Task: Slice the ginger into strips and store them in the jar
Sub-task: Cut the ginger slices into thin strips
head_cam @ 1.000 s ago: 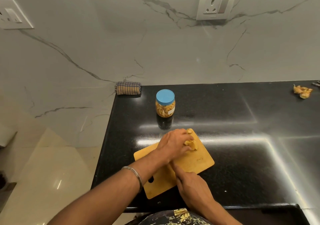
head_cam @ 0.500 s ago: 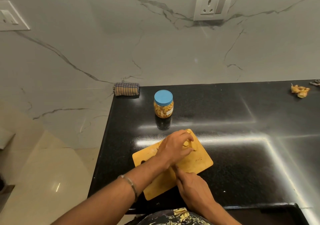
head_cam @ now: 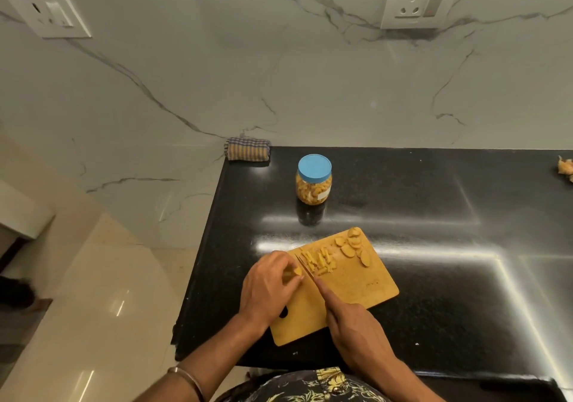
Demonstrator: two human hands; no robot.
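Just right of left hand (head_cam: 269, 287) pinching yellow ginger piece (head_cam: 293, 273): thin knife blade (head_cam: 305, 267), gripped by right hand (head_cam: 356, 330), cut strips (head_cam: 317, 262) beyond

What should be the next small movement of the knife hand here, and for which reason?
Probably press the knife down for another cut: the left hand pinches a ginger piece beside the blade, strips lie past it, round slices wait uncut.

The light is dim and warm. Bright streaks of glare cross the black counter (head_cam: 434, 246) at centre and lower right. The floor (head_cam: 93, 308) at lower left shows small reflections. Wide-angle bending curves the frame edges; detail is soft overall.
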